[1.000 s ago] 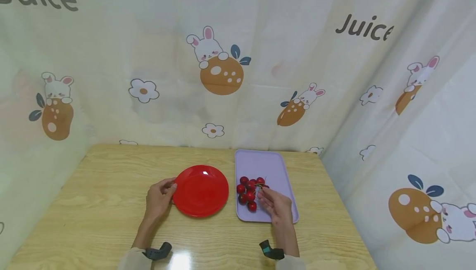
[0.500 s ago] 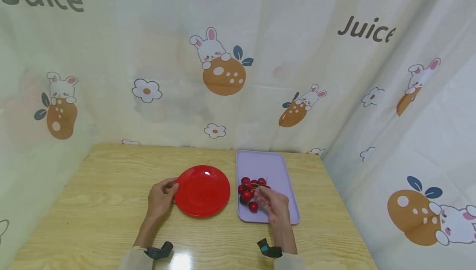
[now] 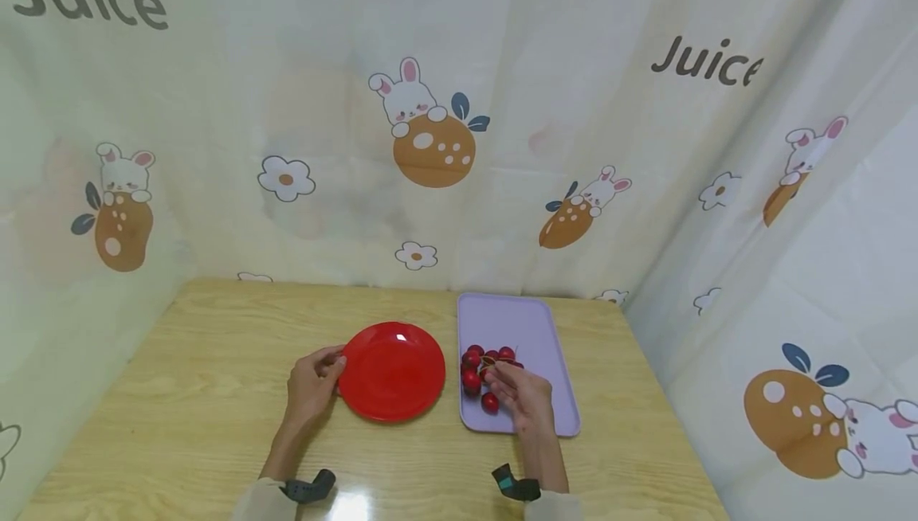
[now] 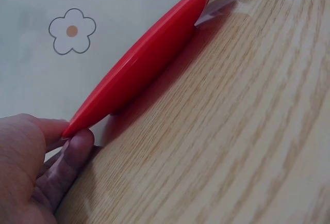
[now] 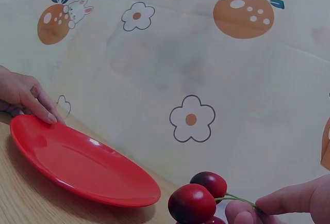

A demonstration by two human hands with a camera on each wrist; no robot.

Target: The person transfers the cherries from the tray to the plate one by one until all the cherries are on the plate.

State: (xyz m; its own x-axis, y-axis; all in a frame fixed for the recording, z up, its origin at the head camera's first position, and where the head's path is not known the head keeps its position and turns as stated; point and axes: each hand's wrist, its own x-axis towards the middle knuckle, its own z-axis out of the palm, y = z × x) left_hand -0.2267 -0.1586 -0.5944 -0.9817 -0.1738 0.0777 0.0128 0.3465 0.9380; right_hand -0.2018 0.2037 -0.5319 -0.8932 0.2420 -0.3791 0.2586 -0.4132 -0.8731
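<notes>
My left hand (image 3: pixel 311 385) pinches the left rim of a round red plate (image 3: pixel 391 374), thumb on one side of the rim and fingers on the other. The plate stays on the wooden table. Over a lilac tray (image 3: pixel 505 320), my right hand (image 3: pixel 527 395) pinches thin green stems (image 5: pixel 233 198) between thumb and fingertips. From these stems extend two dark red cherries (image 5: pixel 192 204), seen close in the right wrist view. Several other cherries (image 3: pixel 490 402) lie in the tray beneath and around that hand, partly hidden by it.
The wooden table (image 3: pixel 237 362) runs up to a patterned curtain (image 3: pixel 323 107) at the back and sides. A narrow strip of table separates plate and tray. Dark straps (image 3: pixel 308 487) circle both wrists.
My right hand has shifted slightly left, drawing the pinched cherries left over the pile. The left hand keeps its hold on the plate rim. The head view has shifted slightly.
</notes>
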